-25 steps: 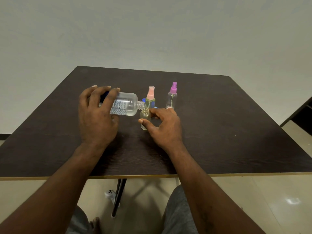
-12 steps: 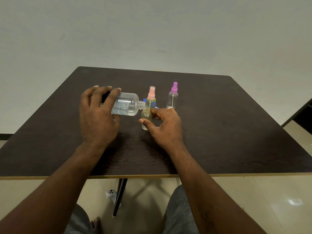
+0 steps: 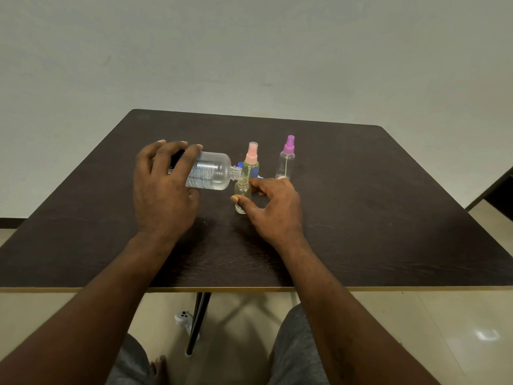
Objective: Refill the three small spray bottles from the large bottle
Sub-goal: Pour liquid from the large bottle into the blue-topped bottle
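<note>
While everything is being borne by the dark wooden table (image 3: 361, 218), the large clear bottle (image 3: 212, 173) is being held on its side above it, gripped round its body by the curled left hand (image 3: 163, 195). Its open neck is being tipped onto the mouth of the uncapped small bottle (image 3: 242, 193), which is being pinched upright on the tabletop between the thumb and fingers of the right hand (image 3: 277, 207). Just behind, the pink-topped spray bottle (image 3: 251, 162) and the purple-topped spray bottle (image 3: 287, 159) are standing capped.
</note>
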`<state>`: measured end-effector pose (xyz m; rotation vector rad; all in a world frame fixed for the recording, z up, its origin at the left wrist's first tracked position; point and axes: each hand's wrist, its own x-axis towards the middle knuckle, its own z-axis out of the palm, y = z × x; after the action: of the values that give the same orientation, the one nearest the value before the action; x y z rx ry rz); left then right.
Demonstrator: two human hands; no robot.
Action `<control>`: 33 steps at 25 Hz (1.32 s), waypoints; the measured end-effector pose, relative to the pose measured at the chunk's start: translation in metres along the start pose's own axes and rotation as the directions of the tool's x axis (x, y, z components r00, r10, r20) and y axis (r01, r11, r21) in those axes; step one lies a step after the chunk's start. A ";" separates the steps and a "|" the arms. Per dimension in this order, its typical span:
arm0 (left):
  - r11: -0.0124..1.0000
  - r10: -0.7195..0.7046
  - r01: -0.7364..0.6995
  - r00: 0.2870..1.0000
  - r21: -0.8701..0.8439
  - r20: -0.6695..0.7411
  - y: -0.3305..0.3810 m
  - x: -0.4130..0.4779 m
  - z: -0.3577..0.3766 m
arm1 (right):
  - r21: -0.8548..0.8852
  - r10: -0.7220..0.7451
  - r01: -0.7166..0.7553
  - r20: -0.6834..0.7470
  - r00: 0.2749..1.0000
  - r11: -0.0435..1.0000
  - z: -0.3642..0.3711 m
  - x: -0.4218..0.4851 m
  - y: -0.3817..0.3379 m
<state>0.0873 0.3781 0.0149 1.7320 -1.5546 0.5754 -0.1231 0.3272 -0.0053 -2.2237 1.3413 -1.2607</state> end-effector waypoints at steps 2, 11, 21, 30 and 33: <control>1.000 0.001 -0.001 1.000 0.001 0.003 0.000 0.000 0.000 | 0.008 -0.003 0.003 -0.009 1.000 1.000 -0.001 0.000 0.000; 1.000 -0.004 0.004 1.000 0.018 0.007 0.000 0.000 -0.002 | 0.007 0.001 -0.001 -0.005 1.000 1.000 -0.002 0.000 -0.002; 0.999 -0.028 0.028 1.000 0.033 -0.005 0.003 -0.004 -0.002 | 0.007 0.004 -0.004 -0.006 1.000 1.000 -0.003 0.000 -0.004; 0.998 -0.001 0.001 1.000 0.059 -0.009 0.003 -0.002 -0.005 | 0.010 0.017 -0.017 -0.014 1.000 1.000 -0.002 0.000 -0.003; 0.998 -0.008 0.009 1.000 0.058 -0.008 0.004 -0.002 -0.004 | 0.006 0.024 -0.024 -0.018 1.000 1.000 -0.002 0.000 -0.003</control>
<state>0.0838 0.3828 0.0168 1.7767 -1.5384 0.6282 -0.1230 0.3293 -0.0028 -2.1907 1.3649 -1.2776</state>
